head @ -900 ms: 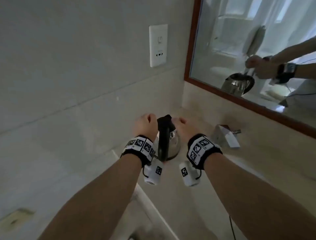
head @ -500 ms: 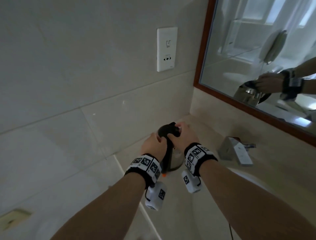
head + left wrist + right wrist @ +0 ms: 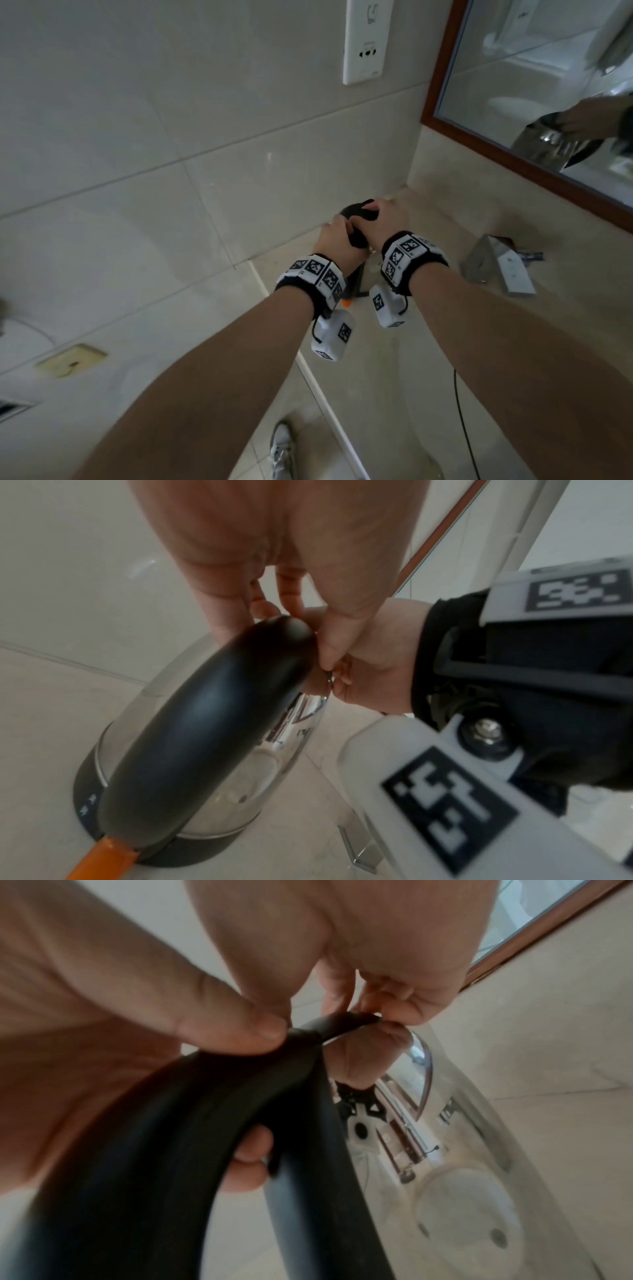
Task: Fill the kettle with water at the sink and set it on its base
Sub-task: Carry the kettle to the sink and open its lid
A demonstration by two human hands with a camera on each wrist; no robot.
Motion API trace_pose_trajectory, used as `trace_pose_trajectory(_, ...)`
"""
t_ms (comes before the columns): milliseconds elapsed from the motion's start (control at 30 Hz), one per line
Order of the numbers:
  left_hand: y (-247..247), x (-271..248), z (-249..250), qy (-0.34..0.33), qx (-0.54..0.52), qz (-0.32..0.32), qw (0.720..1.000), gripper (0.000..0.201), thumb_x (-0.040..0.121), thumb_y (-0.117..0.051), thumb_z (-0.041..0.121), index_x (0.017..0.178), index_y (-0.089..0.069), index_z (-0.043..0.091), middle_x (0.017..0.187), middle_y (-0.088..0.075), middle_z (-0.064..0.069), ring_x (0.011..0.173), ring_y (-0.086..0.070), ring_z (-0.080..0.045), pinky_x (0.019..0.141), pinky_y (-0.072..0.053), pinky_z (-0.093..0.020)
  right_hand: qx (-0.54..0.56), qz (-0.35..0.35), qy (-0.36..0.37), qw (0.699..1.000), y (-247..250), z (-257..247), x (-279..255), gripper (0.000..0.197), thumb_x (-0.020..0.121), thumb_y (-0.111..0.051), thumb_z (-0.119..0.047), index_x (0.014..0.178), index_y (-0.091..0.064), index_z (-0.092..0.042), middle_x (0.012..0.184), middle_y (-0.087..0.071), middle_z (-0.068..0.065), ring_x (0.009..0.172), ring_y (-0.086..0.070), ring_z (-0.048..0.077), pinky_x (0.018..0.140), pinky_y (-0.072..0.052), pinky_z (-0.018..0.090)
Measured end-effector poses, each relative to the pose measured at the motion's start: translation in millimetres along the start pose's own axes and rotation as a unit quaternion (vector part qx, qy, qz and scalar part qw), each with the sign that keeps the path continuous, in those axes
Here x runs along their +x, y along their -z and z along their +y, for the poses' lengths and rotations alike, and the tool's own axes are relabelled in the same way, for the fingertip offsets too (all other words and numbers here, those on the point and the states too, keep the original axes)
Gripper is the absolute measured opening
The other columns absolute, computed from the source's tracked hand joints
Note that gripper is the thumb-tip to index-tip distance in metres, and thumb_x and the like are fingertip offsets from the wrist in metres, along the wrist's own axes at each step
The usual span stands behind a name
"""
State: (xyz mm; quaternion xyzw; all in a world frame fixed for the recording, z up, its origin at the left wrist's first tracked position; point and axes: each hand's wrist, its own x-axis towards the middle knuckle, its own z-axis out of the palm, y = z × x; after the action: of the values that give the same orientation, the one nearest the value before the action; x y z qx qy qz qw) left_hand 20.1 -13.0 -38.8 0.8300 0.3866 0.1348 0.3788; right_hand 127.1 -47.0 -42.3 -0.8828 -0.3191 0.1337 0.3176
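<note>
Kettle [image 3: 192,750]: glass-bodied, black handle, sitting on the desk [image 3: 428,342] in the corner, centre of the head frame. Right hand [image 3: 383,219] is wrapping its fingers round the handle top; left hand [image 3: 334,241] is pinching there too, thumb meeting fingers. Advice: the right hand should carry, lifting straight up. Left wrist view alone is showing the dark base [image 3: 192,850] and orange tab [image 3: 103,859]; head view alone is showing the mirror [image 3: 548,68].

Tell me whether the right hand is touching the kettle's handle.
Touching. The right wrist view shows the right hand with its thumb pressed on top of the black handle and a fingertip curled under it.
</note>
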Motion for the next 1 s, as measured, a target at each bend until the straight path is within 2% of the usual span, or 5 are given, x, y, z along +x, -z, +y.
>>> trace_pose_trajectory(233, -7.8, -2.7, -3.7, 0.017, -0.054, 0.005, 0.998, 0.033, 0.076, -0.066, 0.024, 0.086, -0.035, 0.017, 0.103, -0.057, -0.015, 0.074, -0.053, -0.024, 0.052, -0.035, -0.025, 0.006, 0.022, -0.002, 1.0, 6.1, 6.4, -8.0, 0.042, 0.075, -0.069, -0.045, 0.109, -0.062, -0.021, 0.134, -0.039, 0.01, 0.127, -0.031, 0.032, 0.106, -0.034, 0.04)
trace_pose_trajectory(600, -16.2, -15.3, -5.7, 0.136, 0.025, -0.086, 0.987, 0.046, 0.1, -0.041, 0.033, 0.138, -0.038, 0.008, 0.13, -0.055, -0.012, 0.119, -0.055, -0.03, 0.095, -0.044, -0.033, 0.002, 0.126, 0.182, 0.975, 15.8, -11.1, -61.1, 0.023, 0.074, -0.07, -0.032, 0.092, -0.059, -0.02, 0.104, -0.064, 0.002, 0.104, -0.053, 0.026, 0.087, -0.043, 0.035)
trace_pose_trajectory(733, -23.0, -10.1, -15.0, 0.158, 0.049, -0.179, 0.97, 0.021, 0.088, -0.057, 0.035, 0.099, -0.059, 0.017, 0.091, -0.065, -0.007, 0.079, -0.063, -0.023, 0.073, -0.053, -0.03, 0.056, 0.183, 0.138, 0.972, 23.0, -5.9, -84.0, 0.029, 0.077, -0.065, -0.037, 0.084, -0.044, -0.019, 0.086, -0.056, 0.002, 0.082, -0.053, 0.024, 0.073, -0.045, 0.033)
trace_pose_trajectory(833, -43.3, -17.1, -28.7, 0.196, -0.019, -0.173, 0.965, 0.043, 0.057, -0.068, 0.04, 0.086, -0.067, 0.008, 0.079, -0.07, -0.011, 0.07, -0.066, -0.025, 0.067, -0.051, -0.03, 0.112, 0.198, 0.094, 0.969, 30.5, -1.6, -104.5, 0.03, 0.083, -0.059, -0.039, 0.099, -0.048, -0.017, 0.091, -0.059, 0.0, 0.087, -0.059, 0.023, 0.078, -0.049, 0.035)
trace_pose_trajectory(1000, -53.5, -83.9, -6.0, 0.136, -0.045, -0.219, 0.965, 0.032, 0.086, -0.056, 0.021, 0.058, -0.044, 0.012, 0.063, -0.054, -0.01, 0.067, -0.049, -0.028, 0.065, -0.04, -0.033, 0.079, 0.223, 0.071, 0.969, 61.1, 14.3, -149.1, 0.043, 0.09, -0.033, -0.046, 0.089, -0.062, -0.013, 0.083, -0.067, 0.007, 0.08, -0.061, 0.025, 0.076, -0.052, 0.039)
